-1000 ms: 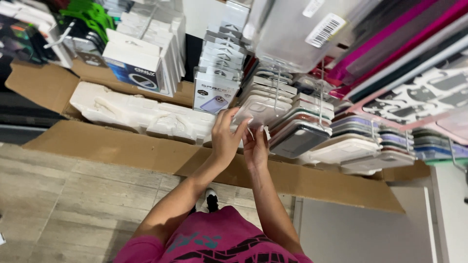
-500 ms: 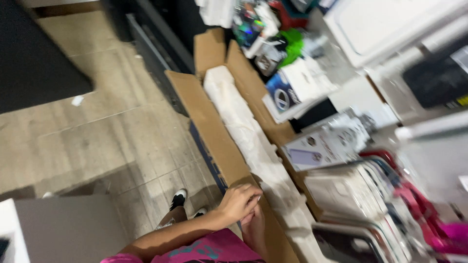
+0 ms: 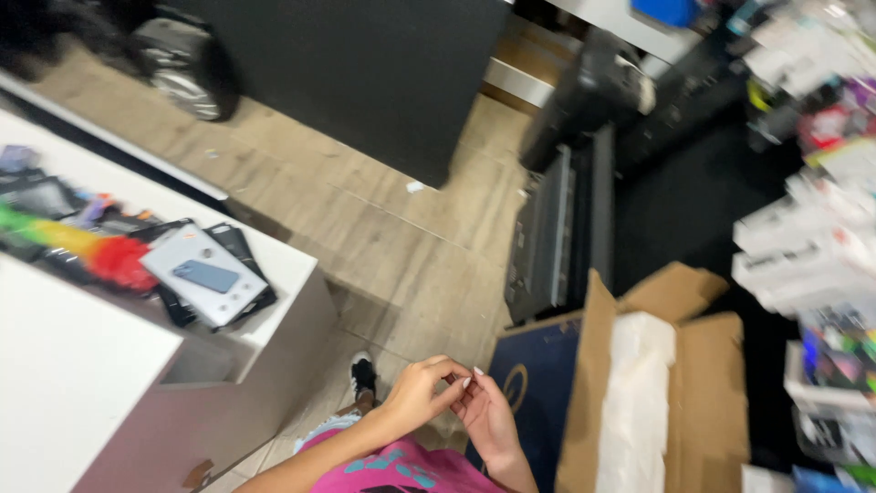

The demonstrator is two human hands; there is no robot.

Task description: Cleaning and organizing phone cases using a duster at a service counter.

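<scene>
My left hand and right hand met fingertip to fingertip low in view, fingers curled, as if pinching something tiny; couldn't tell what, if anything. Open cardboard box just right, white desk left with a phone case pack.

white flat package on counter; open cardboard box right.

One head-worn view looks steeply down (tilted, blurred) over nearby hands and floor.
</scene>
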